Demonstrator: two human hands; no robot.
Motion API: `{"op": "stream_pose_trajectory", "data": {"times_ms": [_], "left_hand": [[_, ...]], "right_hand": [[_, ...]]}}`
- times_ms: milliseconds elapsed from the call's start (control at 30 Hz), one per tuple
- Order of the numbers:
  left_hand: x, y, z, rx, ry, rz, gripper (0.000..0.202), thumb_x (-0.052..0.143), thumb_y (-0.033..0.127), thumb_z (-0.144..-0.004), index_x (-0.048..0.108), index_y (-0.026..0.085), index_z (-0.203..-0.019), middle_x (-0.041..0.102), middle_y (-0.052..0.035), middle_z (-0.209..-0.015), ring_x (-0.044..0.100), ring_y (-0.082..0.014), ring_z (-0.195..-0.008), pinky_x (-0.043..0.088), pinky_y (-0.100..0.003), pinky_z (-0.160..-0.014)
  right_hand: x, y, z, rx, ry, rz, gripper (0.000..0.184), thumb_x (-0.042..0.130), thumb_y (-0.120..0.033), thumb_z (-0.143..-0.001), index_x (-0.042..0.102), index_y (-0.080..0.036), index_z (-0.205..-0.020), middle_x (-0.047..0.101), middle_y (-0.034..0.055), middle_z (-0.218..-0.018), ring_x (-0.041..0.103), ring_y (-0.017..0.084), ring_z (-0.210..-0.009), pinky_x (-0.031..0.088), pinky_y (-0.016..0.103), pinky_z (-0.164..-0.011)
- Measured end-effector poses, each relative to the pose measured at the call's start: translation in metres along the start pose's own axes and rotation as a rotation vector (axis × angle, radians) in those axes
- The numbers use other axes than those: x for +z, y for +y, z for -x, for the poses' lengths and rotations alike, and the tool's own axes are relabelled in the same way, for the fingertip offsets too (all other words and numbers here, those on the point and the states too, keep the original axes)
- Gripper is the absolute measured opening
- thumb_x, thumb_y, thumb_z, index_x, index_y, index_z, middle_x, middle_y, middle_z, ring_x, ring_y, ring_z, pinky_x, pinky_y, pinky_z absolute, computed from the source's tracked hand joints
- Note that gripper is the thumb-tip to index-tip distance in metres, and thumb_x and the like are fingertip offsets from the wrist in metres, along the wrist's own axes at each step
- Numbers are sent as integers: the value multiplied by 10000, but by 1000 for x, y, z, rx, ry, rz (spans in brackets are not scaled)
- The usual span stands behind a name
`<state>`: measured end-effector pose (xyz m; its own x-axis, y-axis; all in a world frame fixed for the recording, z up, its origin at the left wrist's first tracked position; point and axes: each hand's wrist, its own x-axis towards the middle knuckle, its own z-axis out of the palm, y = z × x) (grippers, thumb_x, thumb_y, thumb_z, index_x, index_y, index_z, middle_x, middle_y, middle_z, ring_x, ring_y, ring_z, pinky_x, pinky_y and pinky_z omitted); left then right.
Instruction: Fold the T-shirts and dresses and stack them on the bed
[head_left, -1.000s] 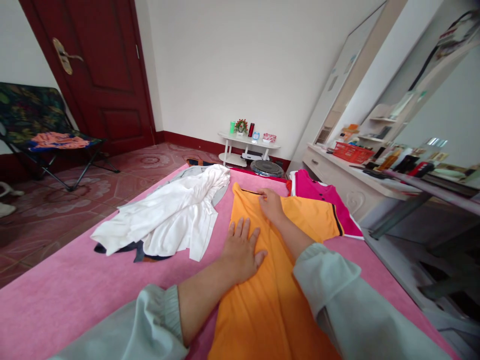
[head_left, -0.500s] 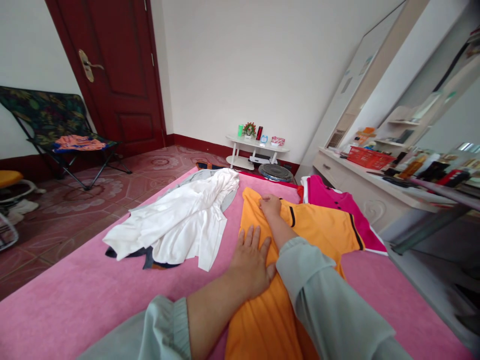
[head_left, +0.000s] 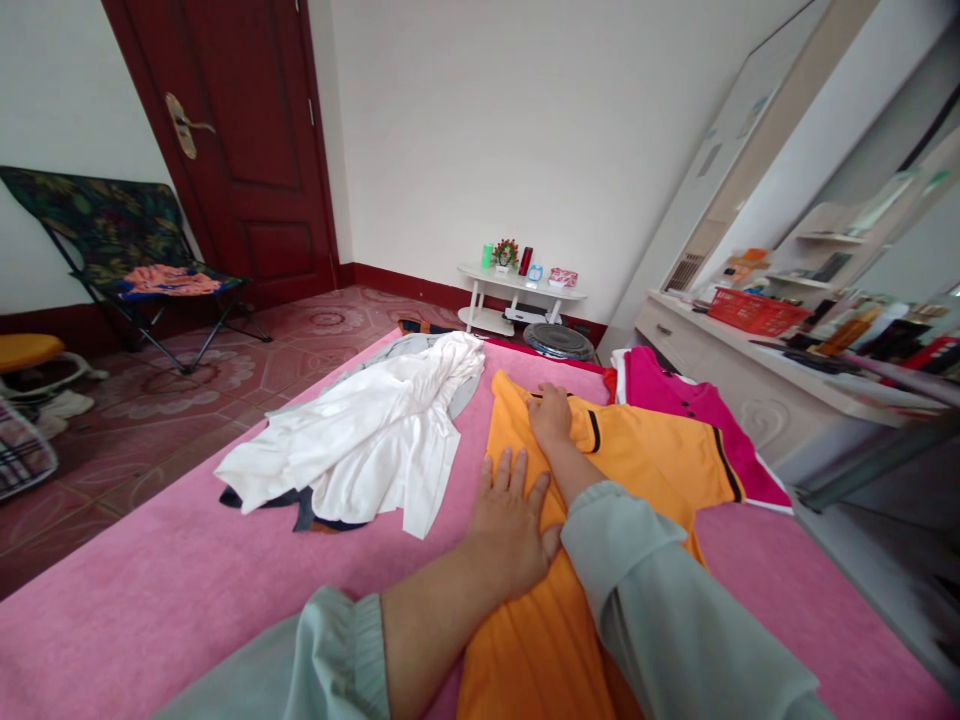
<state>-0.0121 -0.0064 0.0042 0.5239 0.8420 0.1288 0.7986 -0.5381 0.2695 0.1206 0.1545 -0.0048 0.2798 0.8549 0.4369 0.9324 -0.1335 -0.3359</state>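
Observation:
An orange short-sleeved shirt (head_left: 645, 455) with black trim lies on the pink bed cover (head_left: 150, 610), one side folded over toward the middle. My left hand (head_left: 511, 525) rests flat on the folded part, fingers spread. Beyond it, my right hand (head_left: 551, 415) lies on the shirt near the collar, its fingers loosened over the cloth. Part of the shirt is hidden under my forearms. To the left, a white garment (head_left: 375, 425) lies on top of grey and dark clothes. A magenta top (head_left: 679, 395) shows behind the orange sleeve, over something white.
A low white stand (head_left: 517, 283) with small items is by the far wall. On the right is a dresser (head_left: 697, 345) carrying a red basket (head_left: 757, 311) and bottles. A folding chair (head_left: 124, 240) with clothes on it stands at the left near the dark red door (head_left: 259, 150).
My right hand has loosened from a pinch on the cloth near the collar. My left hand stays flat on the shirt. The view has shifted slightly.

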Motion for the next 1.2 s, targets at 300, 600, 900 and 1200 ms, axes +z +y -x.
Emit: {"op": "stream_pose_trajectory", "data": {"times_ms": [300, 600, 900, 1200], "left_hand": [[3, 0, 0, 4, 15, 1, 673, 238, 590, -883, 322, 214, -1436, 182, -109, -1533, 75, -322, -1410, 29, -562, -1117], [3, 1, 0, -10, 15, -4, 689, 256, 597, -877, 331, 197, -1433, 179, -122, -1531, 36, -342, -1409, 4, -556, -1117], [12, -5, 0, 23, 50, -30, 674, 237, 605, -884, 330, 221, -1430, 193, -96, -1533, 75, -334, -1407, 22, -542, -1112], [13, -2, 5, 28, 59, -79, 647, 234, 581, -901, 336, 216, -1424, 213, -114, -1525, 126, -323, -1401, 56, -515, -1110]], "right_hand": [[-3, 9, -3, 21, 85, 26, 173, 512, -230, -817, 667, -173, -868, 601, 89, -967, 585, 196, -850, 449, 287, -712], [-34, 35, 28, -373, -113, 70, 473, 392, -406, -917, 437, -186, -1334, 483, 110, -1348, 390, 241, -1266, 282, 401, -1044], [-41, 87, 33, -169, -346, 247, 604, 290, -559, -918, 319, -235, -1426, 260, 106, -1505, 176, 279, -1391, 188, 527, -1076], [-79, 86, 95, -157, -428, 229, 589, 216, -526, -939, 208, -264, -1466, 104, 83, -1548, 129, 273, -1404, 152, 517, -1092]]}}
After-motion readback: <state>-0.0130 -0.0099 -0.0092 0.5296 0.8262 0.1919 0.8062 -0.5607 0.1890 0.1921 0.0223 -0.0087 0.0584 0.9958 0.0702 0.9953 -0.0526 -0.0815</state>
